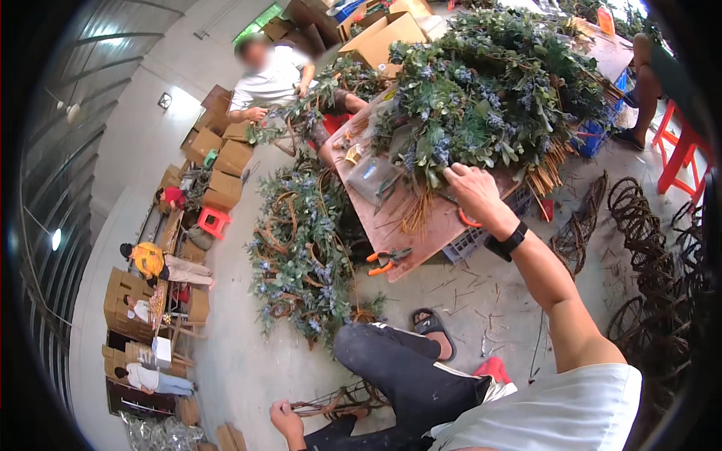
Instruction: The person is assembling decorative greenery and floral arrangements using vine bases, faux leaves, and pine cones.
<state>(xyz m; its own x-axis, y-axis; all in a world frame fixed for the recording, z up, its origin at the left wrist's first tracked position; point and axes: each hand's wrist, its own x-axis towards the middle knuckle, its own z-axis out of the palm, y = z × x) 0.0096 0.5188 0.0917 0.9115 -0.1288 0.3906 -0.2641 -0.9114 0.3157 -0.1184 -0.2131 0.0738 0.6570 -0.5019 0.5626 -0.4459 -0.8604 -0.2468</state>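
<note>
My right hand (pixel 475 194), with a dark band on its wrist, reaches over the table to the near edge of a big pile of leafy sprigs with blue berries (pixel 481 98). Its fingers are bent together on a sprig at that edge; the fingertips are partly hidden. Low in the view, my left hand (pixel 286 422) is closed around the end of a brown twig wreath frame (pixel 338 400), which lies by my legs. Orange-handled pliers (pixel 389 260) rest on the table corner. Under my right wrist shows another orange handle (pixel 469 219).
The table (pixel 402 218) also bears a clear plastic bag (pixel 372 179) and cut brown stems. Finished wreaths (pixel 301 255) are heaped on the floor left of it. Twig rings (pixel 639 225) stand stacked at right, near a red stool (pixel 684 154). A co-worker (pixel 271 79) sits opposite with greenery.
</note>
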